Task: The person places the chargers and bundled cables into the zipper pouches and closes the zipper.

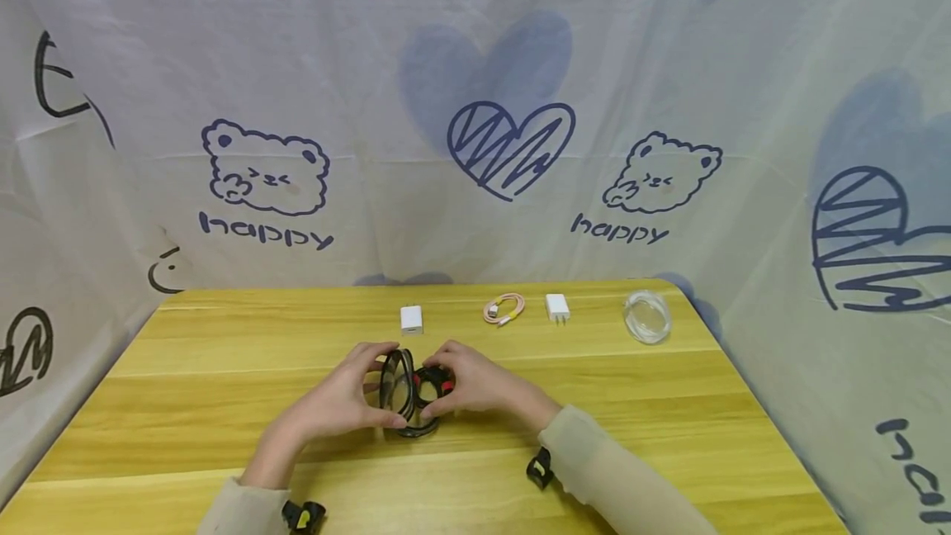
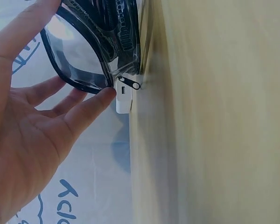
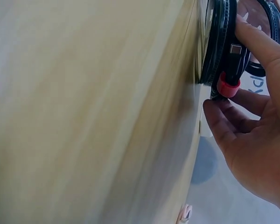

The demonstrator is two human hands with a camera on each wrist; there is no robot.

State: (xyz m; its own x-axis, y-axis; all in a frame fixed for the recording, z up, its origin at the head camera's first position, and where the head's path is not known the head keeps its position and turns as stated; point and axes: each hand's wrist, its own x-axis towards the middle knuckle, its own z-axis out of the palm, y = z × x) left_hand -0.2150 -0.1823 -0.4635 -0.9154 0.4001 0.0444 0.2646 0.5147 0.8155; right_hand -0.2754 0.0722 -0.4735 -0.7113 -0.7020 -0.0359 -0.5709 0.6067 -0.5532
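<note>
The clear pouch (image 1: 409,382) with black trim stood near the middle of the wooden table (image 1: 238,337), between both hands. Its lid panel was raised; a zip pull (image 2: 129,83) hung at its edge.

The left hand (image 1: 338,399) gripped the lid panel by its rim, thumb on the near side and fingers on the far side. The right hand (image 1: 475,378) held a coiled black cable (image 3: 233,70) (bound with a red tie (image 3: 228,88)) between thumb and fingers, at the pouch's opening. Whether the coil rested on the pouch base could not be told.

Status, as judged: the pouch was open and the black cable was at its mouth; release of the cable and closure were not yet done.

Beyond the pouch, toward the far edge, lay a white adapter (image 1: 411,319), a pink cable (image 1: 508,319), a second adapter (image 1: 557,306) with prongs showing and a whitish coil (image 1: 631,324), all outside it. A printed curtain (image 1: 386,106) hung behind.
</note>
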